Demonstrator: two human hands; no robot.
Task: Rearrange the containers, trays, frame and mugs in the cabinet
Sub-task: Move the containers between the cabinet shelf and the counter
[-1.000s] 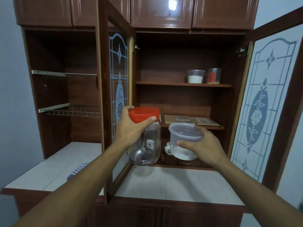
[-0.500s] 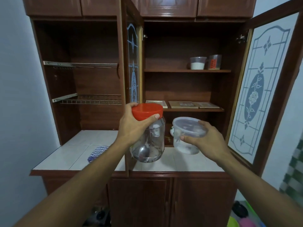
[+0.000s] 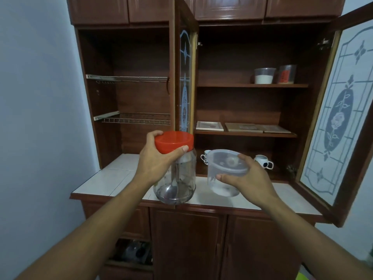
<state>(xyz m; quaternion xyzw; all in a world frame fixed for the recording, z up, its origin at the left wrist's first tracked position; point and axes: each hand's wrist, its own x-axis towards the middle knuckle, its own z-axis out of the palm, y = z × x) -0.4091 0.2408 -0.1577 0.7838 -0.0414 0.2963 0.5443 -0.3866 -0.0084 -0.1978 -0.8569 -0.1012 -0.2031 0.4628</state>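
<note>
My left hand (image 3: pixel 156 158) grips a clear jar (image 3: pixel 177 180) by its red lid, held in the air in front of the cabinet counter; a spoon lies inside it. My right hand (image 3: pixel 245 178) holds a clear plastic tub (image 3: pixel 224 174) with a clear lid, also off the counter. Two mugs stand on the bottom shelf: one (image 3: pixel 205 157) partly behind the tub, one (image 3: pixel 263 161) with black spots to the right. A white frame (image 3: pixel 210 125) and flat wooden trays (image 3: pixel 256 127) lie on the middle shelf. Two plastic containers (image 3: pixel 264 75) (image 3: pixel 286 74) stand on the top shelf.
The cabinet's right glass door (image 3: pixel 339 118) stands wide open on the right; the middle door (image 3: pixel 184 81) is open edge-on toward me. The left bay holds two wire racks (image 3: pixel 133 118). A white tiled counter (image 3: pixel 109 182) runs along the front, with shut lower doors beneath.
I have stepped back from the cabinet, carrying the jar and the tub away from the shelves; more of the counter and lower doors now shows. Both grips are unchanged.
</note>
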